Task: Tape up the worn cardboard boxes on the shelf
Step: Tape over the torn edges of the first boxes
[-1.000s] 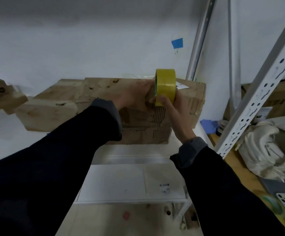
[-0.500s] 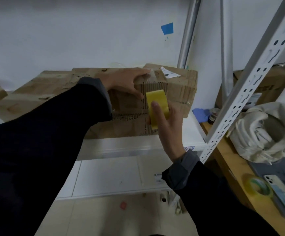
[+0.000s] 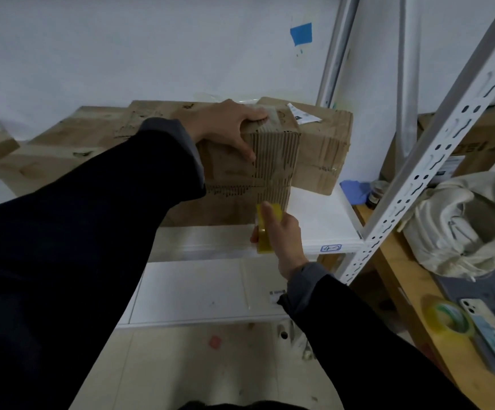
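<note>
A worn cardboard box [image 3: 228, 179] with torn, ribbed corrugation stands on the white shelf [image 3: 323, 229]. My left hand [image 3: 228, 125] presses flat on the box's top front edge, over a strip of clear tape. My right hand [image 3: 281, 235] grips a yellow tape roll [image 3: 265, 229] just below the box's lower front edge, at the shelf's lip. A second worn box [image 3: 320, 149] sits behind and to the right. More flattened cardboard [image 3: 71, 143] lies to the left.
A perforated white shelf upright [image 3: 435, 155] slants on the right. Beyond it a wooden table holds a bundled cream cloth [image 3: 471, 220], another tape roll [image 3: 450, 321] and a phone [image 3: 491, 329]. A lower white shelf [image 3: 199, 291] lies below.
My right hand has drawn the yellow roll from the box's top edge down its front face to the shelf lip. My left hand has stayed on the top edge.
</note>
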### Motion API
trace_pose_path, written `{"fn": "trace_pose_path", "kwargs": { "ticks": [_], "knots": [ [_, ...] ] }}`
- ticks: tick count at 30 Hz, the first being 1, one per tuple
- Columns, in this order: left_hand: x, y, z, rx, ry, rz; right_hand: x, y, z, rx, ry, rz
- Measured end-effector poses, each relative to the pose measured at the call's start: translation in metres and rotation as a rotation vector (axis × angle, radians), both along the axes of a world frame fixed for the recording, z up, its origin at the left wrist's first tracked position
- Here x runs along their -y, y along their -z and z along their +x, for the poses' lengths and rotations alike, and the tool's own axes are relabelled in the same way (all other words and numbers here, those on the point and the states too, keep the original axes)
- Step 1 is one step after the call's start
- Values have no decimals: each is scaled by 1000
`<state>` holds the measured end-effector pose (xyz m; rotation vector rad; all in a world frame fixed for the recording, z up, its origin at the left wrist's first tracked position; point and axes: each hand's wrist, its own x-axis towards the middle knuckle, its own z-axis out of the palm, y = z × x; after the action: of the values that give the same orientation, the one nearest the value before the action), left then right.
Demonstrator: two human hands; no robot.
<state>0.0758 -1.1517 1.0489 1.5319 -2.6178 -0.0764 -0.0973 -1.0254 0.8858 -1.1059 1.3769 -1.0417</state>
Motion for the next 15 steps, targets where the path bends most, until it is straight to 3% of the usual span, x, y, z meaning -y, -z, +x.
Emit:
{"fn": "trace_pose_path", "kwargs": {
  "ticks": [3,9,15],
  "knots": [
    [-3,1,-1,-31,10,-4,15,-14,1,128,-57,166],
    [-21,-3,-11,1,77,1,21,-20,-6,196,-146,198],
    [-25,30,-32,-51,-165,-267,26,-25,-10,276,-144,244]
  ]
}}
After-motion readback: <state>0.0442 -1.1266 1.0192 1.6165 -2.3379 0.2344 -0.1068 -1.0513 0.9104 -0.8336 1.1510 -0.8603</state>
